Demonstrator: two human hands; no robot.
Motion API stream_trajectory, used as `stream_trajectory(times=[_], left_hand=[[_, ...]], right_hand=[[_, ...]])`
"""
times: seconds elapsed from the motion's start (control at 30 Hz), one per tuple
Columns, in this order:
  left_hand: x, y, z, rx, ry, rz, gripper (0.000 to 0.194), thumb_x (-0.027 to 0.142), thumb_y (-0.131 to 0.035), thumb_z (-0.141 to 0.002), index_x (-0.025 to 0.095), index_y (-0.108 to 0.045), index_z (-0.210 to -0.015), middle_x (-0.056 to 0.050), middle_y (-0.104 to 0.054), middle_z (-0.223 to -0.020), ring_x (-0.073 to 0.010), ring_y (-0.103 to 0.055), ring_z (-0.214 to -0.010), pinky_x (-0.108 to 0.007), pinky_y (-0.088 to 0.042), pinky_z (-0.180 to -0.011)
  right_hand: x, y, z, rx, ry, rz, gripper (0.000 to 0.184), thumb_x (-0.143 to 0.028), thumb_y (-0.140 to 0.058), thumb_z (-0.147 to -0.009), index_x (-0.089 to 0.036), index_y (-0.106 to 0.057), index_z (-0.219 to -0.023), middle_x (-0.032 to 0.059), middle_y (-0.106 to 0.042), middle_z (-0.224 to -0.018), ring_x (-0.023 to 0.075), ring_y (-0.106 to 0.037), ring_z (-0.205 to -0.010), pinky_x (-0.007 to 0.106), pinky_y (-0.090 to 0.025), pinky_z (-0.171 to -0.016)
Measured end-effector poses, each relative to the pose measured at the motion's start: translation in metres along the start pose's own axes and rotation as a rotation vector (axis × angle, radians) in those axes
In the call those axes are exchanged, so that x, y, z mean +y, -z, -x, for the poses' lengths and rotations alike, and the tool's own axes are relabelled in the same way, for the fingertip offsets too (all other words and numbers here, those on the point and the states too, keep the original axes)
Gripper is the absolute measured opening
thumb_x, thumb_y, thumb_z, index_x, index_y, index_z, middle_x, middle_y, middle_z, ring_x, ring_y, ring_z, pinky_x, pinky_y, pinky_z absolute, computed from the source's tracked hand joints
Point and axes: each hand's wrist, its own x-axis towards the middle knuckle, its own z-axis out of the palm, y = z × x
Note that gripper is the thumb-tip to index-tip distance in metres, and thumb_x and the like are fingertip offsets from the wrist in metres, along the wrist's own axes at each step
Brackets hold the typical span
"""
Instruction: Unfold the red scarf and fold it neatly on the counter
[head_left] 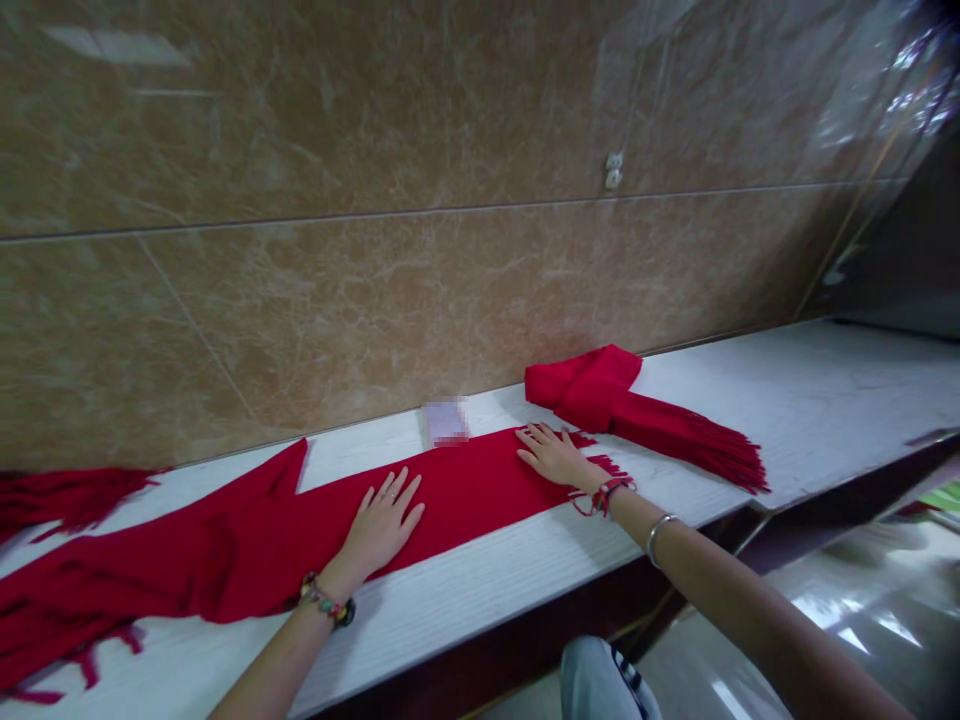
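A long red scarf (457,500) lies stretched along the white table, smooth in the middle and rumpled toward the left. On its middle part rests my left hand (381,525), palm down with the fingers spread. My right hand (553,458) presses flat on the scarf near its fringed right end, fingers stretched out. Neither hand grips anything. Just beyond my right hand, a second red scarf (600,400) lies folded over itself, its fringe pointing right.
A small pale card or packet (445,422), blurred, lies between the scarf and the tan marble-look wall (375,310). More red fringed cloth (82,495) is at the far left. The white table (862,385) runs on to the right, toward a dark object (907,240).
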Motion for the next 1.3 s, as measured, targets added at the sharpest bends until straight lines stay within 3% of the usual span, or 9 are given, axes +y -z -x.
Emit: stream_trajectory(times=[0.13, 0.27, 0.37, 0.5, 0.8, 0.93, 1.1, 1.3], left_hand=[[-0.009, 0.001, 0.015, -0.006, -0.035, -0.003, 0.050, 0.043, -0.027, -0.088, 0.025, -0.027, -0.135, -0.005, -0.021, -0.143, -0.0223, -0.019, -0.131, -0.044, -0.020, -0.104], [-0.020, 0.002, 0.031, 0.002, -0.080, 0.011, 0.049, 0.041, -0.028, -0.087, 0.026, -0.029, -0.134, -0.004, -0.023, -0.143, -0.0216, -0.021, -0.130, -0.044, -0.022, -0.103], [-0.022, 0.004, 0.035, -0.030, -0.073, 0.005, 0.050, 0.042, -0.028, -0.087, 0.025, -0.028, -0.134, -0.005, -0.023, -0.143, -0.0223, -0.021, -0.130, -0.044, -0.022, -0.103], [-0.022, 0.003, 0.035, -0.018, -0.067, -0.006, 0.050, 0.042, -0.027, -0.088, 0.026, -0.028, -0.135, -0.005, -0.023, -0.143, -0.0218, -0.021, -0.130, -0.044, -0.021, -0.103], [-0.026, 0.000, 0.037, -0.014, -0.067, -0.003, 0.050, 0.043, -0.026, -0.088, 0.026, -0.028, -0.135, -0.004, -0.023, -0.143, -0.0207, -0.020, -0.131, -0.042, -0.021, -0.104], [-0.025, -0.001, 0.035, 0.011, -0.071, -0.001, 0.050, 0.043, -0.028, -0.087, 0.026, -0.029, -0.134, -0.004, -0.025, -0.142, -0.0210, -0.021, -0.130, -0.042, -0.021, -0.104], [-0.023, -0.001, 0.037, 0.010, -0.058, 0.011, 0.050, 0.045, -0.027, -0.088, 0.026, -0.029, -0.134, -0.004, -0.025, -0.142, -0.0215, -0.021, -0.130, -0.043, -0.021, -0.104], [-0.019, 0.006, 0.042, -0.003, -0.054, 0.028, 0.050, 0.046, -0.025, -0.088, 0.026, -0.029, -0.134, -0.005, -0.024, -0.143, -0.0216, -0.021, -0.130, -0.043, -0.022, -0.103]], right_hand=[[0.014, 0.009, 0.020, 0.027, 0.021, 0.050, 0.041, -0.036, -0.033, -0.090, -0.015, -0.045, -0.123, 0.0157, -0.043, -0.129, 0.0277, -0.039, -0.117, 0.047, -0.034, -0.091], [0.010, 0.028, 0.033, 0.052, 0.065, 0.061, 0.038, -0.032, -0.041, -0.086, -0.012, -0.050, -0.117, 0.0178, -0.044, -0.126, 0.0281, -0.040, -0.115, 0.044, -0.033, -0.092], [-0.002, 0.040, 0.024, 0.007, 0.157, 0.031, 0.029, -0.019, -0.040, -0.085, -0.011, -0.054, -0.109, 0.0155, -0.053, -0.116, 0.0220, -0.048, -0.107, 0.036, -0.035, -0.091], [-0.005, 0.046, 0.006, -0.082, 0.263, 0.024, 0.023, -0.007, -0.045, -0.079, -0.014, -0.060, -0.094, 0.0101, -0.063, -0.095, 0.0158, -0.058, -0.089, 0.024, -0.042, -0.078], [0.061, 0.062, 0.014, -0.159, 0.243, 0.188, 0.018, -0.003, -0.048, -0.074, -0.009, -0.065, -0.076, 0.0141, -0.066, -0.078, 0.0208, -0.064, -0.075, 0.027, -0.047, -0.065], [0.042, 0.068, 0.007, -0.127, 0.282, 0.180, 0.020, -0.004, -0.046, -0.076, -0.010, -0.064, -0.084, 0.0146, -0.064, -0.089, 0.0194, -0.060, -0.088, 0.027, -0.046, -0.075], [0.009, 0.057, -0.006, -0.108, 0.319, 0.118, 0.023, -0.006, -0.045, -0.079, -0.013, -0.063, -0.092, 0.0111, -0.064, -0.096, 0.0163, -0.058, -0.094, 0.024, -0.044, -0.081], [0.034, 0.049, 0.000, -0.113, 0.177, 0.134, 0.022, 0.002, -0.046, -0.073, -0.009, -0.065, -0.073, 0.0158, -0.066, -0.075, 0.0227, -0.064, -0.076, 0.029, -0.048, -0.066]])
